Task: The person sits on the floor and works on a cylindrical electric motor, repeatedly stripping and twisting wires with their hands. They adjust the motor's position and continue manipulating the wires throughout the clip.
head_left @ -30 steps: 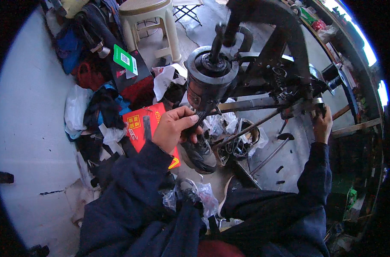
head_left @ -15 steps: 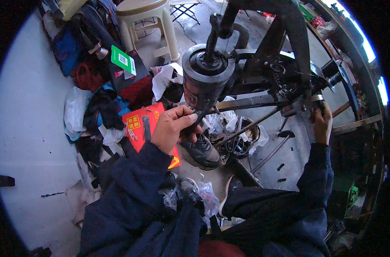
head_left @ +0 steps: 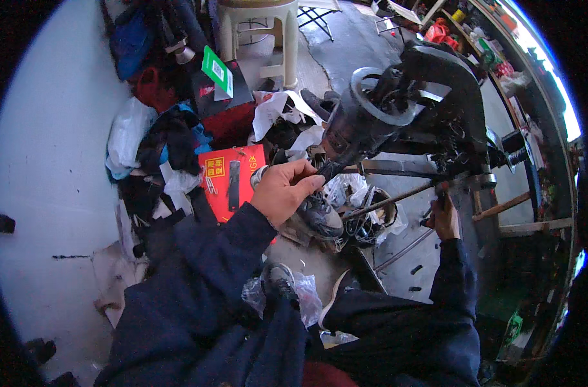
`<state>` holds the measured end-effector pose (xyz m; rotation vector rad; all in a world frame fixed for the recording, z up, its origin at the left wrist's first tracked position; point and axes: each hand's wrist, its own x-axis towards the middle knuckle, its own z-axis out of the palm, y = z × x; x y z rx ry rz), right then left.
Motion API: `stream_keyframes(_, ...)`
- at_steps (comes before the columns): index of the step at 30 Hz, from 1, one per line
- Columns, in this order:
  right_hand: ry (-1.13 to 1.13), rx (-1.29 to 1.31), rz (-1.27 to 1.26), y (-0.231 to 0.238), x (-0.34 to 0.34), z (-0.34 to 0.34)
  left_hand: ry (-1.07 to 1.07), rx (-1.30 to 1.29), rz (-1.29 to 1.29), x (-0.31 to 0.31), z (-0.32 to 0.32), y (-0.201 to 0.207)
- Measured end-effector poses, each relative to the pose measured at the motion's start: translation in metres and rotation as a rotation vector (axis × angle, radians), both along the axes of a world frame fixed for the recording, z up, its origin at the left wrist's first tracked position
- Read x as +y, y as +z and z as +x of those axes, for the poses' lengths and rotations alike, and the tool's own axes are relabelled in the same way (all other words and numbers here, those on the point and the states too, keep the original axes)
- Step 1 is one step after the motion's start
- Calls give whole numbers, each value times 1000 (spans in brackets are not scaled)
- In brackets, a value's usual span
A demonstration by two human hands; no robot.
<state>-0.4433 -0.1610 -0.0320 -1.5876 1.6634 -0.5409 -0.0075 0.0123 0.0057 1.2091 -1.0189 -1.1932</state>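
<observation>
A black cast-metal hand-cranked machine (head_left: 446, 77), like a shoe-repair sewing machine, stands before me at the right. My left hand (head_left: 284, 193) is closed, thumb and fingers pinching a dark, flat piece of material (head_left: 333, 169) just under the machine's round barrel (head_left: 365, 122). What the piece belongs to is hidden. My right hand (head_left: 446, 218) is below the machine's right end, its fingers curled round a dark handle (head_left: 442, 193) that is mostly covered. Under my left hand, a dark laced sneaker (head_left: 321, 218) shows; I cannot tell whether it touches the hand.
A red box (head_left: 249, 169) lies left of my left hand, near bags and clothing (head_left: 158, 145). Beyond stand a green card (head_left: 216, 69) and a pale plastic stool (head_left: 287, 39). A bin of scraps (head_left: 384, 213) sits under the machine. Cluttered shelving (head_left: 533, 226) lines the right side.
The whole view has shifted, and the machine's barrel appears more tilted. My right hand has moved left and lower with the handle. My left hand keeps its pinch beside the barrel.
</observation>
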Motion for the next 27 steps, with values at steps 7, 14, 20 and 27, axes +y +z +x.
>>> stream_keyframes(7,-14,-194,5,4,0,9,31,-53,13,10,4,2)
stream_keyframes(14,73,-263,-159,55,19,33,-9,79,47,10,4,4)
stream_keyframes(20,-49,75,-545,107,-19,-37,-22,106,69,8,4,4)
stream_keyframes(27,-195,-351,-332,15,-82,-120,26,181,46,8,1,2)
